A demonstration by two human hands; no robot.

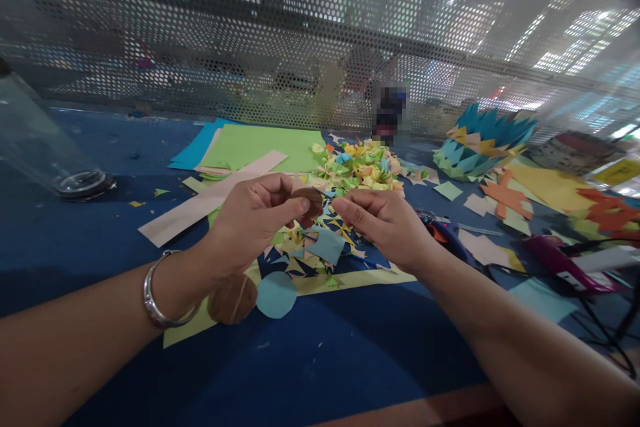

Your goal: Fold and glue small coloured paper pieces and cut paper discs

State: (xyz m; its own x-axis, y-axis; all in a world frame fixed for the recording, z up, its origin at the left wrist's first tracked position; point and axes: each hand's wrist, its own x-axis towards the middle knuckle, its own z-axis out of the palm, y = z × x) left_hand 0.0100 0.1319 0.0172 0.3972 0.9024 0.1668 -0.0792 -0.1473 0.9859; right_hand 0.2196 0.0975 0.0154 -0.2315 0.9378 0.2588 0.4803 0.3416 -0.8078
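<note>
My left hand (260,210) pinches a small brown disc (309,205) with a wood-like look between thumb and fingers. Close beside it, my right hand (377,217) is closed in a pinch, its fingertips a short gap from the disc. Whatever those fingertips hold is too small to make out. Beneath both hands lie many small paper scraps (327,245). A larger brown round piece (234,298) and a light blue paper circle (277,294) rest side by side on the blue table, below my left wrist.
Behind the scraps sits a heap of folded paper pieces (363,163). Green sheets (270,145) are stacked at the back left. A clear bottle (45,140) stands left. To the right are a paper-pointed basket (480,143), a purple device (570,263) and dark cables (597,323).
</note>
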